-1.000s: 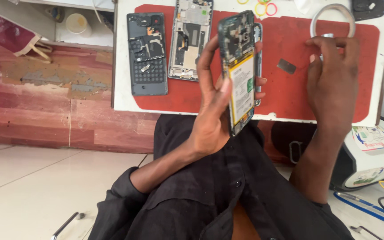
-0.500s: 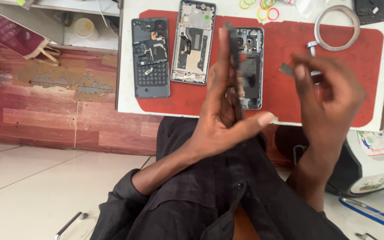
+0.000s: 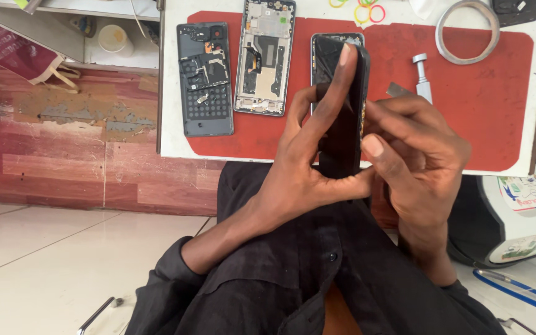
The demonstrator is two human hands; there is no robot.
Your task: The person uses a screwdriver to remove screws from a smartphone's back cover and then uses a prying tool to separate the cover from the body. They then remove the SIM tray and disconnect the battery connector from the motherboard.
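Phone (image 3: pixel 341 111) held upright over red mat (image 3: pixel 479 111), screen cracked | left hand (image 3: pixel 308 164) grasps it, forefinger along glass | right hand (image 3: pixel 417 155) pinches its edge | two opened phone shells (image 3: pixel 205 77) lie beside on mat | tape roll (image 3: pixel 468 31) beyond.

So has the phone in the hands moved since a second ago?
Yes. The phone has turned from showing its open back to facing edge-on, now gripped between the left hand and right hand, over the red mat.
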